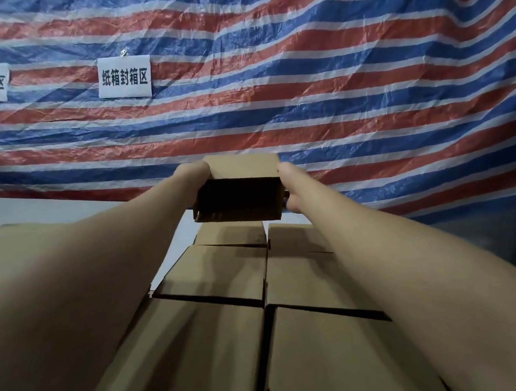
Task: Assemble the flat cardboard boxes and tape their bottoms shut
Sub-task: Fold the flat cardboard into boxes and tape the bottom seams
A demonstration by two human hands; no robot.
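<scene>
A: Brown cardboard is all over. Rows of made-up boxes (216, 273) sit side by side and fill the low part of the view, right up close.

B: Does anything get in the way?

A: The two bare arms do. They stretch out over the boxes and hide parts of them.

B: What are the hands doing?

A: The left hand (192, 175) holds the left side of a small open box (241, 188). The right hand (292, 182) holds its right side, with fingers curled under the edge. The left fingers are hidden behind the box, so I cannot tell how they bend.

B: Where is that box?

A: Up in the air, past the far end of the rows, not touching them. Its dark open side faces us.

B: What is behind it?

A: A big crinkly sheet (333, 69) with red, blue and white stripes hangs like a wall. Two white signs (124, 77) with black writing are stuck on it. A pale strip of wall shows below the sheet on the left.
</scene>
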